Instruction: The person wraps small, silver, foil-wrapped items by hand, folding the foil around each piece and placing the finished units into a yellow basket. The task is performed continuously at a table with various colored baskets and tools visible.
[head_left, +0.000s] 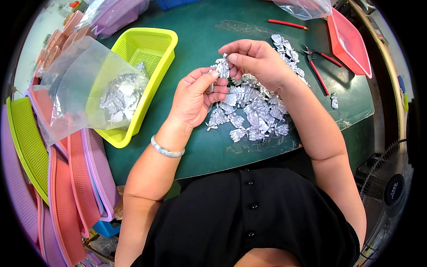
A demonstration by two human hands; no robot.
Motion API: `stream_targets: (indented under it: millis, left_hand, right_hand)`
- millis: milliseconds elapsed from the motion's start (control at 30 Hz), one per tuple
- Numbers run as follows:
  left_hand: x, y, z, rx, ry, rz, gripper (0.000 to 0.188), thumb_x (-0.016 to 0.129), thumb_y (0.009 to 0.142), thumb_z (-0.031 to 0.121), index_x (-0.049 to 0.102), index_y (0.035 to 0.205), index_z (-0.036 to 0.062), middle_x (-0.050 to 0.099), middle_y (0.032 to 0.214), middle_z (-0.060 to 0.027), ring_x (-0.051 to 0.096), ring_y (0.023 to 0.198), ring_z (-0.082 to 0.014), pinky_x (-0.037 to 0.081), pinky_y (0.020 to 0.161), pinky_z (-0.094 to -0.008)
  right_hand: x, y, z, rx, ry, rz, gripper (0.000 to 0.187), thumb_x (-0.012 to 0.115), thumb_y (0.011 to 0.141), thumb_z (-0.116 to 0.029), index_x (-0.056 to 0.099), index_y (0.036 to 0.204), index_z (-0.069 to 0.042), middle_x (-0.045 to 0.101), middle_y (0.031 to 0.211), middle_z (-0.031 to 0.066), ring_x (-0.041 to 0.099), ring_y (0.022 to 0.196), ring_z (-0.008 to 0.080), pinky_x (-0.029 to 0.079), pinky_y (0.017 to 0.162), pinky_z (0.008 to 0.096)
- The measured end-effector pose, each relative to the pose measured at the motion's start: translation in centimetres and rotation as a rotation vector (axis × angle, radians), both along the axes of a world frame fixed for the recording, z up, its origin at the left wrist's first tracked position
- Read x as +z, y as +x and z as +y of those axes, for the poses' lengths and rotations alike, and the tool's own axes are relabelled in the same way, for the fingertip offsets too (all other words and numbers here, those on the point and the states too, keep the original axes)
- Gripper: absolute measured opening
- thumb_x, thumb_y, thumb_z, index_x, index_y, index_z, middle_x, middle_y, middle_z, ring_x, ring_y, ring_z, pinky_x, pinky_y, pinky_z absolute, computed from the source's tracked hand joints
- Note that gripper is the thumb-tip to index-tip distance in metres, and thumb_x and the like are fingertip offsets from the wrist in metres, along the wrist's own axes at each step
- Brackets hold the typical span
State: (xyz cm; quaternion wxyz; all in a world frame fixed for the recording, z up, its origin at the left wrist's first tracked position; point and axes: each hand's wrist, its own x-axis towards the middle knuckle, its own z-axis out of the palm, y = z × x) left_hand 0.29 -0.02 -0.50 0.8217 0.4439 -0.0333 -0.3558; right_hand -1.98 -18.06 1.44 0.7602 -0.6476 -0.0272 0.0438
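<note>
Between my two hands is a small silvery metal casting point(222, 66) of ragged, leaf-like outline. My left hand point(195, 95) grips it from below, thumb pressed on top; a wrist bangle sits on that arm. My right hand point(255, 60) pinches its upper end between thumb and fingertips. Just under and beside the hands lies a loose heap of similar silvery castings point(255, 111), with more trailing away toward the far right. At the left, a clear plastic bag point(71, 89) holding several such pieces rests in a lime-green perforated basket point(171, 40).
Red-handled cutting pliers point(316, 73), a red pen-like tool point(288, 24) and one lone casting point(334, 101) lie right on the green table point(195, 153). A pink tray point(349, 40) stands beyond. Stacked coloured baskets point(66, 200) crowd the left; a fan point(391, 191) stands lower right.
</note>
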Motion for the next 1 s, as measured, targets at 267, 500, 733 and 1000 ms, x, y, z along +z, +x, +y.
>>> stream_targets:
  millis: [267,500,733,1000]
  left_hand:
    - [0.00,-0.04,0.06,-0.081,-0.037,0.075,0.013,0.050,0.085,0.013,0.052,0.092,0.0025,0.061,0.077,-0.0118,0.060,0.064,-0.0171,0.050,0.054,-0.0235]
    - [-0.39,0.24,0.14,-0.140,-0.098,0.132,0.017,0.042,0.088,0.014,0.049,0.097,0.0005,0.060,0.083,-0.0180,0.061,0.069,-0.0225,0.053,0.060,-0.0287]
    - [0.39,-0.17,-0.16,-0.190,-0.150,0.167,0.021,0.039,0.090,0.014,0.047,0.101,-0.0013,0.058,0.092,-0.0204,0.061,0.079,-0.0257,0.054,0.071,-0.0320]
    - [-0.50,-0.33,-0.18,-0.109,-0.036,0.034,0.021,0.057,0.079,0.001,0.049,0.098,0.0015,0.059,0.085,-0.0082,0.060,0.072,-0.0145,0.052,0.063,-0.0236]
  right_hand:
    - [0.34,-0.13,-0.18,-0.012,-0.065,-0.019,0.015,0.056,0.081,-0.007,0.059,0.091,0.004,0.057,0.069,0.0037,0.053,0.059,0.0079,0.044,0.053,0.0198]
    - [0.47,-0.16,-0.31,0.003,-0.055,-0.003,0.014,0.057,0.081,-0.006,0.058,0.091,0.003,0.056,0.069,0.0024,0.053,0.059,0.0069,0.043,0.052,0.0189]
    - [0.50,-0.21,-0.07,-0.002,-0.041,-0.016,0.014,0.058,0.077,-0.005,0.058,0.089,0.003,0.057,0.066,0.0034,0.053,0.057,0.0079,0.043,0.051,0.0193]
    - [0.36,-0.12,-0.40,0.113,-0.067,-0.131,0.034,0.053,0.079,0.000,0.051,0.113,0.001,0.063,0.088,0.0078,0.057,0.078,0.0099,0.044,0.076,0.0233]
